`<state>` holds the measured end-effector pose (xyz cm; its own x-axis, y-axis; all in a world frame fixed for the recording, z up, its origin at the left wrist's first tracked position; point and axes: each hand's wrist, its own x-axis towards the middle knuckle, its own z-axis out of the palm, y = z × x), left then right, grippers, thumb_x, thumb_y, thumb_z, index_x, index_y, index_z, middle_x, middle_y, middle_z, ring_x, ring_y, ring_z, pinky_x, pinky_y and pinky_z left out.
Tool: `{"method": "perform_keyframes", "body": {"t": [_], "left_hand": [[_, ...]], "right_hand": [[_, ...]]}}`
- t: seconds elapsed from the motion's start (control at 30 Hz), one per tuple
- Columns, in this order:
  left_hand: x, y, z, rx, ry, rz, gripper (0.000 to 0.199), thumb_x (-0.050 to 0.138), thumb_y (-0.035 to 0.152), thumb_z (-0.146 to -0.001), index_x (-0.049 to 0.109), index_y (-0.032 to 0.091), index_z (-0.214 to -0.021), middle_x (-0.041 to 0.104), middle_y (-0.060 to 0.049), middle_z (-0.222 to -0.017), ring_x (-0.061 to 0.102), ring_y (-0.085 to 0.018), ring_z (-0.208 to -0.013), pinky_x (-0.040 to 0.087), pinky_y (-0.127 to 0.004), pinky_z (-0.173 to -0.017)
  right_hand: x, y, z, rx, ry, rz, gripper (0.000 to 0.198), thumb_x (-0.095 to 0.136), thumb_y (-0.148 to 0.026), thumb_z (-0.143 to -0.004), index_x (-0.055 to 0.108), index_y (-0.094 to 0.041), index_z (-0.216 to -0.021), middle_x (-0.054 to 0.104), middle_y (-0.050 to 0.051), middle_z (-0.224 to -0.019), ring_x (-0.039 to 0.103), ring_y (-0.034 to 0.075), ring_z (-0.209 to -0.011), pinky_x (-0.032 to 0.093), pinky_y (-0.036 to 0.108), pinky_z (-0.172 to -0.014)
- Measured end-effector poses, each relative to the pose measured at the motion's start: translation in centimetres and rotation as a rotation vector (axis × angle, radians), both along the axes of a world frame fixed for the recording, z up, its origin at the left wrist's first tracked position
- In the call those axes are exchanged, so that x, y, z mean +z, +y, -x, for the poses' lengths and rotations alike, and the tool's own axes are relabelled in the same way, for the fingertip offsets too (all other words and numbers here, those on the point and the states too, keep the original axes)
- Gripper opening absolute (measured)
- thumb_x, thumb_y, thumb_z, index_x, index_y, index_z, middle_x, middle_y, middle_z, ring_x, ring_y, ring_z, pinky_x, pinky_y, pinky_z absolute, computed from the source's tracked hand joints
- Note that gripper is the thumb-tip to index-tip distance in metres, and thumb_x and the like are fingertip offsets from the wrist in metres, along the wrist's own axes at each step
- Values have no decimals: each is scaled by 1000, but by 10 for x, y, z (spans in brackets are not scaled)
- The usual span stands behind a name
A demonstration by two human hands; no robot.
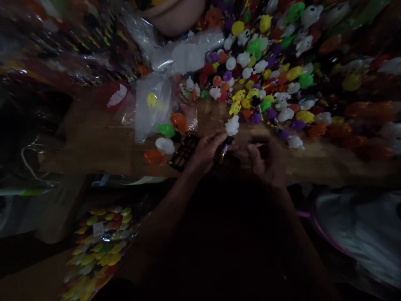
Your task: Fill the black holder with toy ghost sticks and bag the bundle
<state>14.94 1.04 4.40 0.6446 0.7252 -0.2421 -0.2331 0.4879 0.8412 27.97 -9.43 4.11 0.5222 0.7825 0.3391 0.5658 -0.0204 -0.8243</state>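
My left hand [205, 152] is closed on a toy with a white figure head [232, 126] and a purple-patterned stem, held upright near the table's front edge. To its right, my right hand [266, 161] is curled and partly blurred, thumb against the fingers; what is in them, if anything, I cannot make out. A black slotted tray [184, 154] lies on the table left of my left hand. Toys with orange pumpkin [178, 122], green [166, 130], white [165, 145] and orange [153, 157] heads stick out around its left end.
The wooden table [94, 142] holds a large pile of colourful toys [250, 96] at the back right. Clear plastic bags [153, 104] and a pink tub [175, 16] stand behind. Below left lies a bag packed with similar toys [103, 242]; a white sack [360, 234] is at lower right.
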Motion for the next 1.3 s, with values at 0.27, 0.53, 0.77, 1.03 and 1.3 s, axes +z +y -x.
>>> {"method": "perform_keyframes", "body": {"t": [0.27, 0.53, 0.77, 1.03, 1.3], "left_hand": [[9, -16, -7, -22, -50, 93, 33, 87, 32, -69, 67, 16, -89, 60, 4, -72, 51, -6, -58, 40, -19, -52], [8, -11, -3, -98, -71, 60, 33, 88, 32, -67, 62, 15, -77, 56, 2, -70, 46, -6, -59, 37, -19, -50], [2, -6, -1, -121, -108, 95, 36, 91, 34, -63, 66, 15, -81, 58, 2, -72, 47, -6, -60, 38, -19, -51], [-2, -6, -2, -192, -62, 34, 43, 81, 55, -75, 72, 16, -92, 70, -2, -83, 63, -13, -73, 50, -25, -73], [5, 0, -6, -105, 238, -475, 40, 82, 40, -76, 76, 14, -106, 75, -7, -98, 67, -21, -92, 49, -30, -85]], "right_hand": [[28, 29, -16, 243, -21, -47, 48, 50, -64, -97, 69, -23, -112, 70, 8, -109, 66, 23, -102, 53, 36, -93], [10, 24, -9, 186, 389, -27, 52, 57, -72, -88, 67, -22, -94, 58, -2, -71, 51, 11, -58, 46, 24, -53], [14, 26, -2, 154, 366, -80, 44, 57, -65, -92, 68, -23, -96, 62, 0, -78, 56, 12, -64, 48, 25, -57], [24, 30, -20, 195, 2, -29, 34, 56, -54, -96, 71, -24, -94, 67, 4, -84, 63, 21, -83, 51, 36, -80], [33, 29, -28, 168, -168, -12, 41, 52, -57, -97, 69, -23, -113, 72, 8, -99, 65, 19, -77, 53, 35, -75]]}}
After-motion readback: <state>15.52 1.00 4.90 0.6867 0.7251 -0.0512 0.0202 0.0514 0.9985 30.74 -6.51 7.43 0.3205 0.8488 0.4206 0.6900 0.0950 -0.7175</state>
